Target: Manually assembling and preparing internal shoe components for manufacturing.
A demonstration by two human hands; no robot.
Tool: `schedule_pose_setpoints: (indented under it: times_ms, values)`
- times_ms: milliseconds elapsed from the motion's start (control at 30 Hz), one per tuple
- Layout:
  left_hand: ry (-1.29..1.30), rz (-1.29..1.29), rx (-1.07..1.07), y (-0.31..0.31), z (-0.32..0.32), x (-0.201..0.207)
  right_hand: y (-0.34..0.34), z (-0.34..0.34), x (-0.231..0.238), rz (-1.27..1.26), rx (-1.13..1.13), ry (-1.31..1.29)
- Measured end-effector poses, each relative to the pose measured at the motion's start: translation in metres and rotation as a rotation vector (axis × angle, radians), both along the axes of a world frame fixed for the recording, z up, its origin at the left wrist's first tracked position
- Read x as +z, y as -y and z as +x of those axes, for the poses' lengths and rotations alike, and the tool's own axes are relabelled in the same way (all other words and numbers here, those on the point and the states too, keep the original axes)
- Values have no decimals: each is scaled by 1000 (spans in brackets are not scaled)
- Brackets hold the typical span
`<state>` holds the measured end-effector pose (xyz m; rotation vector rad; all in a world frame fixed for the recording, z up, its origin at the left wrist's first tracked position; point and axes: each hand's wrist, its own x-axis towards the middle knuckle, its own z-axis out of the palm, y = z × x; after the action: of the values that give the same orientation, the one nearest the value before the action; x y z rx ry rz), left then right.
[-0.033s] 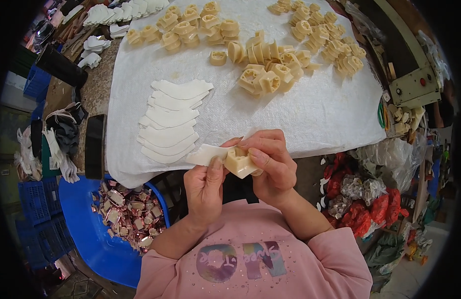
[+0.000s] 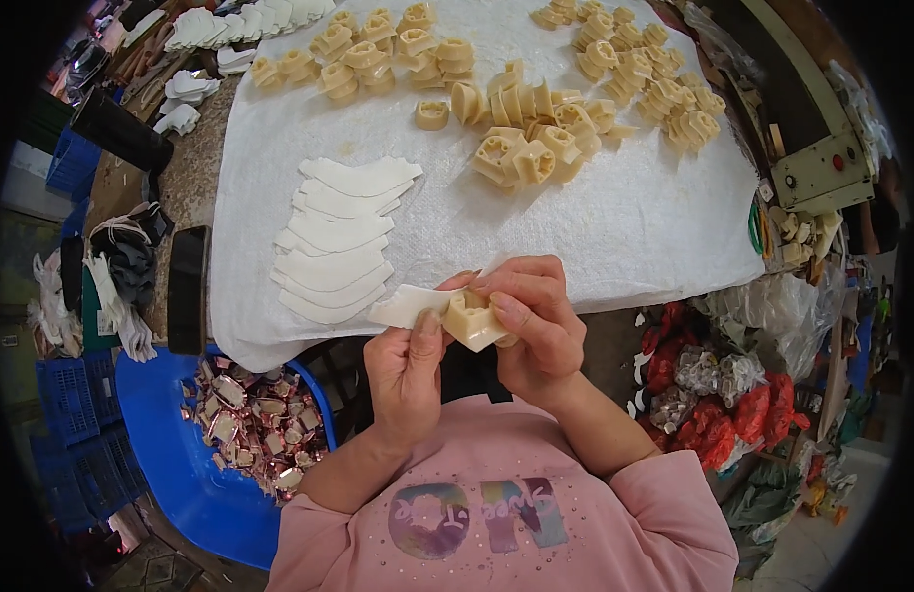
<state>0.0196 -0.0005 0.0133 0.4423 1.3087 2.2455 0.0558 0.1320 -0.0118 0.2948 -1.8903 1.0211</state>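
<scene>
Just off the near edge of the table I hold a cream, hollow block-shaped piece (image 2: 470,324) between both hands. My left hand (image 2: 406,375) is closed, its thumb and fingers pinching a white curved strip (image 2: 406,307) against the piece's left side. My right hand (image 2: 541,321) grips the piece from the right, fingertips at its top rim. Part of the strip seems to pass behind the piece; my fingers hide how far. Beyond my left hand, several similar white strips (image 2: 331,259) lie overlapped in a column. A cluster of cream pieces (image 2: 526,158) sits farther off.
A white woven cloth (image 2: 437,237) covers the table. More cream pieces (image 2: 363,59) stand at its far side. A dark phone (image 2: 189,286) lies at the left edge. Below it is a blue tub (image 2: 171,464) of pinkish metallic parts. Red plastic bags (image 2: 709,429) are piled at right.
</scene>
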Motion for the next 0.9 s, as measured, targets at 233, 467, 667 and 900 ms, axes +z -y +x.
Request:
schedule_pose_setpoints:
  times_ms: [233, 467, 667, 900]
  values:
    - [-211, -111, 87, -5, -7, -10, -9, -9, 2, 211, -141, 29]
    - [-402, -374, 259, 4, -19, -1, -13, -1, 16, 280, -150, 133]
    - [-461, -536, 186, 7, -19, -2, -10, 5, 36, 486, -173, 477]
    - [-564, -585, 179, -1, -14, -10, -10, 7, 29, 504, -106, 538]
